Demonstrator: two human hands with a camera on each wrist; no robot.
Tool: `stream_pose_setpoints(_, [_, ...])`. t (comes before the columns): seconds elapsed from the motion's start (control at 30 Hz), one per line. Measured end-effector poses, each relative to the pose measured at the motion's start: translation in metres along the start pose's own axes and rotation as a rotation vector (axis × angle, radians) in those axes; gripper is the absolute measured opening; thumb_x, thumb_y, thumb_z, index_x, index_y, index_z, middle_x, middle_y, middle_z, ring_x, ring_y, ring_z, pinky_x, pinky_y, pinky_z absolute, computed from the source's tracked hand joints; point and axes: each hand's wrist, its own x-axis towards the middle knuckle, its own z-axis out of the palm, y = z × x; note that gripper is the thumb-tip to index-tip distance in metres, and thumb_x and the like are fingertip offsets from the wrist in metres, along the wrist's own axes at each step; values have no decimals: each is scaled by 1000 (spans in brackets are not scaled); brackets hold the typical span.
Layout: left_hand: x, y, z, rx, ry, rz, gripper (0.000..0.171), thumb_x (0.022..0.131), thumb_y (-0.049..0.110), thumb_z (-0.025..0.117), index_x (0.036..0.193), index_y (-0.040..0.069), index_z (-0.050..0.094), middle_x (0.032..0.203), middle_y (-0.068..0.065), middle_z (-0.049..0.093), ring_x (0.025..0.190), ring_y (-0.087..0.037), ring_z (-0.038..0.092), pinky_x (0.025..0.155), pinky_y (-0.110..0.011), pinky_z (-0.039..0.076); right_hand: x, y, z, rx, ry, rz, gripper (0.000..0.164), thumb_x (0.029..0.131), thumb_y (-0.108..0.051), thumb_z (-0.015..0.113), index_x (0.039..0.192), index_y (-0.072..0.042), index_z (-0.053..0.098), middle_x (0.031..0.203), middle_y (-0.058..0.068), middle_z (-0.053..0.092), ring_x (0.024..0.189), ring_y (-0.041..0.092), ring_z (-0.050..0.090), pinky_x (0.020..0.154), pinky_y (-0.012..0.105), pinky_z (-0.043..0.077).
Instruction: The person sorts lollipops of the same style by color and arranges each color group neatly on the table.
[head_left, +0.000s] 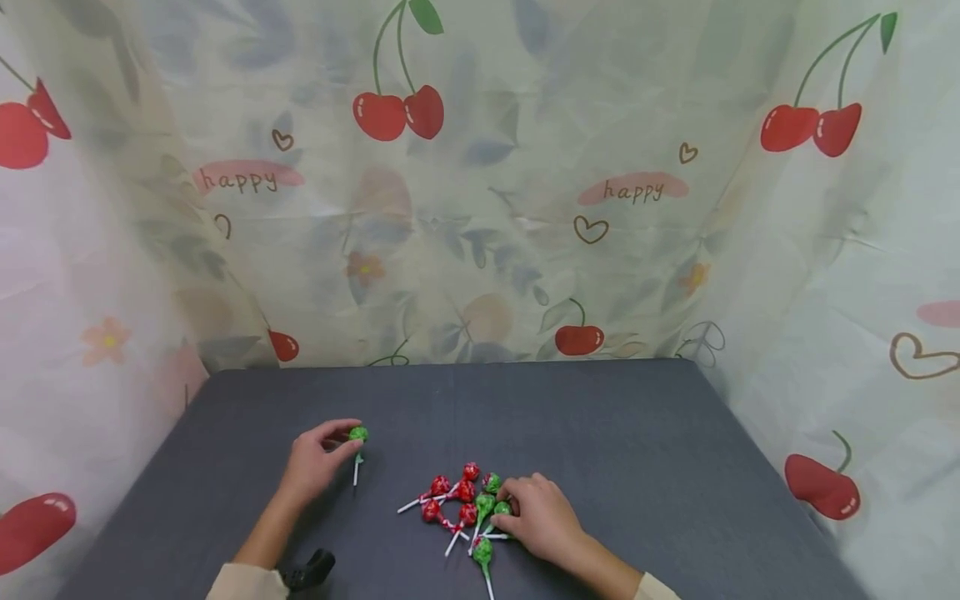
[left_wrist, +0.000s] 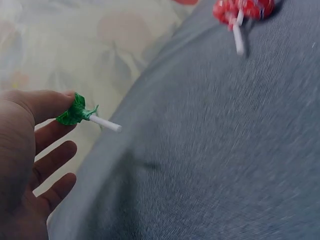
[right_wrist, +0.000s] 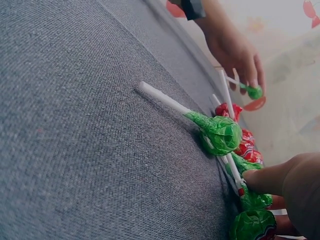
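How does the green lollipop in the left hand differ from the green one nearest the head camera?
The held lollipop is pinched by the left hand; the nearest lollipop is ungripped. The held lollipop is raised off the table; the nearest lollipop lies on it. Both have green wrappers and white sticks.

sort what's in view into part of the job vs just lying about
Likely in the job:
green lollipop, held by the left hand
other green lollipops, at the right hand
red lollipops, bunched beside them

Just surroundings:
dark table
hanging cherry-print sheet
black wrist band
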Motion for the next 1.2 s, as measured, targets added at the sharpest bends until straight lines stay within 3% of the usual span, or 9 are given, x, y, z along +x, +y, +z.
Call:
stream_pose_setpoints(0.2, [14, -15, -2, 41, -30, -44, 30, 88, 15, 74, 116, 7, 70, 101, -10, 70, 89, -24, 65, 76, -37, 51, 2, 1, 0, 7, -7, 8, 21, 78, -36, 80, 89, -20, 71, 61, -14, 44, 61, 7, 39, 56, 25, 32])
stream_pose_setpoints(0.5, [25, -28, -3, 131, -55, -74, 30, 90, 12, 70, 119, 2, 68, 106, -14, 69, 95, -29, 63, 82, -46, 47, 2, 1, -1, 5, -22, 12, 22, 79, -36, 80, 90, -19, 71, 61, -14, 44, 61, 7, 38, 57, 25, 32])
stream_pose_setpoints(0.8, [25, -38, 2, 154, -82, -96, 33, 93, 17, 68, 123, 4, 67, 111, -16, 68, 101, -32, 61, 87, -50, 45, 1, 1, -1, -1, -6, 6, 21, 79, -36, 79, 90, -19, 71, 61, -14, 43, 61, 6, 38, 57, 25, 32])
stream_pose_setpoints(1.2, [20, -40, 5, 137, -57, -111, 33, 94, 15, 66, 125, 4, 66, 115, -19, 65, 104, -34, 59, 89, -51, 44, -3, 3, 1, 26, 33, -5, 15, 81, -30, 78, 91, -19, 73, 63, -14, 43, 60, 6, 37, 55, 24, 30])
